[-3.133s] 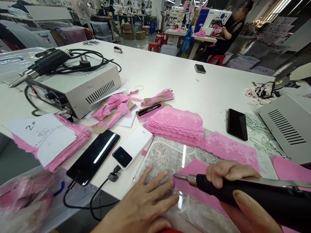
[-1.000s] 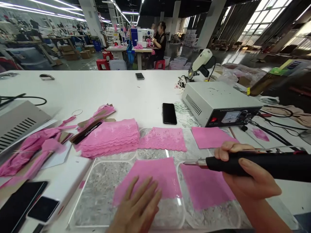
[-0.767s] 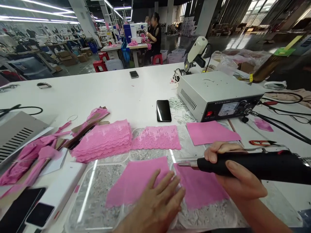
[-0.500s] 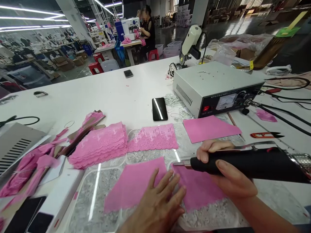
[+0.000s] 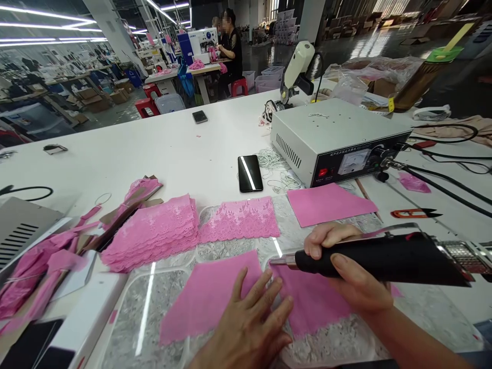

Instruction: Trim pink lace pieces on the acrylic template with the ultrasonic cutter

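My left hand (image 5: 248, 325) lies flat with spread fingers on the seam between two pink fabric pieces, one on the left (image 5: 209, 294) and one on the right (image 5: 313, 305). They rest on clear plastic plates (image 5: 146, 312) over a speckled surface. My right hand (image 5: 346, 271) grips a black handheld tool (image 5: 380, 259). Its metal tip (image 5: 280, 262) hovers just above my left fingertips, over the right piece's edge. A strip of pink lace (image 5: 240, 220) lies just beyond.
A stack of pink lace (image 5: 154, 230) sits at the left. A grey control box (image 5: 334, 138) stands at the right, with a black phone (image 5: 249, 172), a flat pink piece (image 5: 330, 203) and red snips (image 5: 415, 213) near it. A person sews at a far table (image 5: 230, 46).
The view has swung from the left side of the table toward the right. My left hand slid right onto the seam between the two pink pieces, and the tool's tip came close to it.
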The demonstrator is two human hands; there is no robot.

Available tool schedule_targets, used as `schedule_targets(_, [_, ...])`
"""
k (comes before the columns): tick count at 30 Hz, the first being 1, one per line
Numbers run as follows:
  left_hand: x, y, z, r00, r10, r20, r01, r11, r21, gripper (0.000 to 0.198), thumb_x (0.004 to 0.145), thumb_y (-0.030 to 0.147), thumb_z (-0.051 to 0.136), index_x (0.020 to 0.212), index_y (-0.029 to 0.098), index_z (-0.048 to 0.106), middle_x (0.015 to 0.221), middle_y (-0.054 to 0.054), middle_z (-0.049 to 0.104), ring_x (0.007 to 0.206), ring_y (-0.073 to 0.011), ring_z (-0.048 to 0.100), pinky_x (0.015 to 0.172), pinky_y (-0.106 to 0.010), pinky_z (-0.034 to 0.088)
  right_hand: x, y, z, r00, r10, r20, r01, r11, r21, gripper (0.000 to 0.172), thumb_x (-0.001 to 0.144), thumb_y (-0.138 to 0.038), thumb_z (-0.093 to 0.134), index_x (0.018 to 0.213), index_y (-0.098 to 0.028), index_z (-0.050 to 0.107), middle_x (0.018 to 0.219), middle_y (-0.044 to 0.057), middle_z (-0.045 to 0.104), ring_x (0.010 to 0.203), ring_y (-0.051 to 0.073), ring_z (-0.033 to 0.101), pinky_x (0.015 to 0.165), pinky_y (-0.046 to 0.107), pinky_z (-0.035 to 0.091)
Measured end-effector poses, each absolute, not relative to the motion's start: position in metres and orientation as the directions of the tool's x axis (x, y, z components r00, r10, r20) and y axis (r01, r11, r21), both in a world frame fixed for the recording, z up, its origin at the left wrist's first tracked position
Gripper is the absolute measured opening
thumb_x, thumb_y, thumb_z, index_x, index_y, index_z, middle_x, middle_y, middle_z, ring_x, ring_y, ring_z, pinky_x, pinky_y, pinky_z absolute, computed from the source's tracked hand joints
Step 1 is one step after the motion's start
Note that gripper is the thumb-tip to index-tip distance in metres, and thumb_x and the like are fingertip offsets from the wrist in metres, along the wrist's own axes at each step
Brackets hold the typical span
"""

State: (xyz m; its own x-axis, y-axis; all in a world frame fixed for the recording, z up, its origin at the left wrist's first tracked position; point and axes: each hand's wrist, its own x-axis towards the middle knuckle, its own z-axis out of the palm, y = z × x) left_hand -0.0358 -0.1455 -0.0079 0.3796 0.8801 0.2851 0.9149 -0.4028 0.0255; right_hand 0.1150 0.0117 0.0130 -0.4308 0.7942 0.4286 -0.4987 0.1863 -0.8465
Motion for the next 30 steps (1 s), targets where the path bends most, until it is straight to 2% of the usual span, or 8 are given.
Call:
schedule_targets(5, [-0.04, -0.143, -0.015, 0.415, 0.845, 0.337, 0.903, -0.429, -0.035, 0.038, 0.099, 0.039, 0.05, 0.13, 0.02, 0.059, 0.135, -0.005, 0.061, 0.136, -0.026, 0.045, 0.12, -0.055, -0.007, 0.113, 0.017, 0.017, -0.396, 0.8, 0.452, -0.52, 0.211, -0.828, 0.007, 0.084, -0.025, 0.064, 0.091, -0.023, 0.065, 0.087, 0.002, 0.061, 0.065, 0.014, 0.059, 0.062, 0.034, 0.051])
schedule_targets(9, [-0.047, -0.142, -0.018, 0.417, 0.827, 0.377, 0.905, -0.414, -0.094, 0.037, 0.099, 0.033, 0.05, 0.133, 0.02, 0.058, 0.139, -0.007, 0.057, 0.144, -0.0281, 0.031, 0.121, -0.054, 0.001, 0.131, 0.033, 0.029, -0.172, 0.879, 0.444, -0.545, 0.29, -0.787, 0.011, 0.077, -0.024, 0.061, 0.085, -0.021, 0.067, 0.083, 0.002, 0.06, 0.063, 0.014, 0.057, 0.061, 0.033, 0.05])
schedule_targets(12, [-0.051, -0.14, -0.02, 0.395, 0.83, 0.394, 0.917, -0.379, -0.121, 0.038, 0.098, 0.032, 0.05, 0.134, 0.021, 0.058, 0.14, -0.009, 0.056, 0.148, -0.0297, 0.02, 0.12, -0.054, 0.002, 0.157, 0.046, 0.032, 0.012, 0.904, 0.427, -0.498, 0.375, -0.781, 0.014, 0.069, -0.02, 0.058, 0.078, -0.02, 0.068, 0.08, 0.002, 0.06, 0.06, 0.013, 0.055, 0.059, 0.031, 0.049])
schedule_targets(16, [-0.055, -0.135, -0.024, 0.378, 0.825, 0.419, 0.925, -0.35, -0.147, 0.04, 0.098, 0.037, 0.048, 0.134, 0.025, 0.058, 0.14, -0.005, 0.057, 0.149, -0.0281, 0.019, 0.121, -0.053, 0.001, 0.186, 0.053, 0.022, 0.143, 0.904, 0.404, -0.421, 0.425, -0.802, 0.014, 0.065, -0.02, 0.058, 0.073, -0.019, 0.068, 0.077, 0.002, 0.06, 0.059, 0.013, 0.053, 0.057, 0.031, 0.047])
schedule_targets(23, [-0.057, -0.133, -0.029, 0.409, 0.811, 0.419, 0.912, -0.374, -0.168, 0.038, 0.095, 0.035, 0.051, 0.129, 0.023, 0.062, 0.132, -0.006, 0.063, 0.15, -0.0289, 0.013, 0.12, -0.054, 0.0, 0.19, 0.052, 0.011, 0.135, 0.906, 0.402, -0.437, 0.418, -0.796, 0.011, 0.066, -0.021, 0.06, 0.074, -0.019, 0.068, 0.076, 0.002, 0.06, 0.058, 0.013, 0.052, 0.056, 0.031, 0.046])
schedule_targets(30, [-0.058, -0.132, -0.027, 0.41, 0.823, 0.393, 0.912, -0.366, -0.185, 0.04, 0.094, 0.039, 0.052, 0.13, 0.025, 0.062, 0.133, -0.004, 0.063, 0.15, -0.0292, 0.013, 0.12, -0.056, 0.0, 0.19, 0.054, 0.01, 0.119, 0.909, 0.4, -0.444, 0.409, -0.797, 0.011, 0.067, -0.021, 0.061, 0.075, -0.019, 0.068, 0.076, 0.002, 0.06, 0.059, 0.013, 0.054, 0.058, 0.032, 0.047])
